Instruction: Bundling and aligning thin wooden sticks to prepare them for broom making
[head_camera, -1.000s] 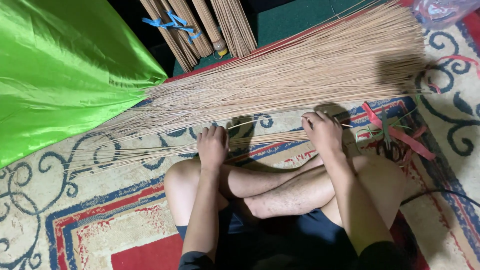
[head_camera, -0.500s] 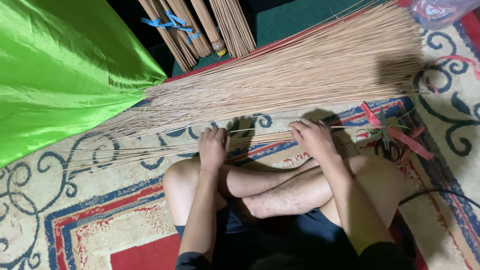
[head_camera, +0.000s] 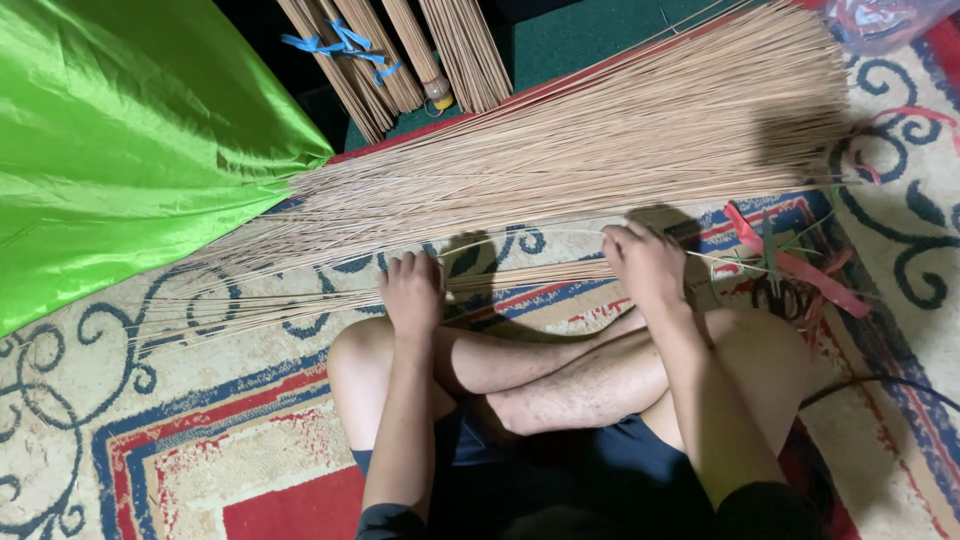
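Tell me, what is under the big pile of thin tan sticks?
The big pile of thin tan sticks lies on a cream patterned rug with red and blue borders. Its thin ends run beneath the shiny green cloth, so how far they reach is hidden.

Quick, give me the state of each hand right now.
Left hand: fingers curled down on the small bundle of thin sticks on the carpet.
Right hand: closed on the same bundle.

A small bundle of thin tan sticks (head_camera: 500, 278) lies flat on the rug, running from nine o'clock to three o'clock. Its left ends fan out loosely; its right part stays tight. One single stick arcs just above it.
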